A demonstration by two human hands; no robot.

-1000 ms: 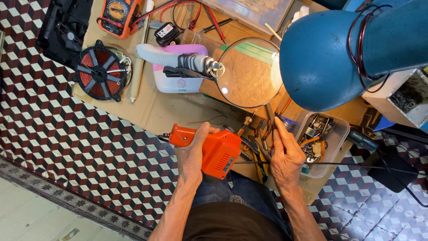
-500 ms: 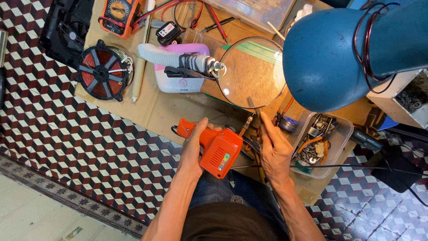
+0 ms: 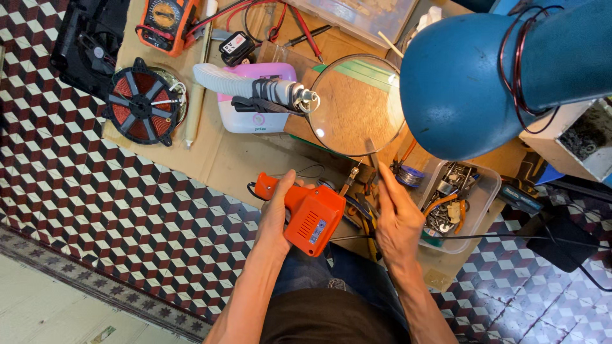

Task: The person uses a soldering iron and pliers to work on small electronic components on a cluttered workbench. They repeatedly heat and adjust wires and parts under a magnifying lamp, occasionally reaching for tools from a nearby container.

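My left hand (image 3: pixel 275 216) has its fingers clamped round the orange soldering gun (image 3: pixel 305 213), which sits over my lap at the near edge of the desk (image 3: pixel 223 159). A second ago the gun lay flatter and more toward my left; now its body has swung nearer my right hand and its grip end hangs toward my knees. I take that to mean I am bringing the tool in to the work rather than putting it away. Its long axis runs slantwise, from the narrow orange end up beyond my left fingertips down to the broad vented body by my wrist. My right hand (image 3: pixel 396 220) has come in from the clear parts tray (image 3: pixel 484 191) on its far side; its fingers lie together, pinching a thin rod (image 3: pixel 371 153) that points away from me toward the magnifying glass (image 3: pixel 354 105).
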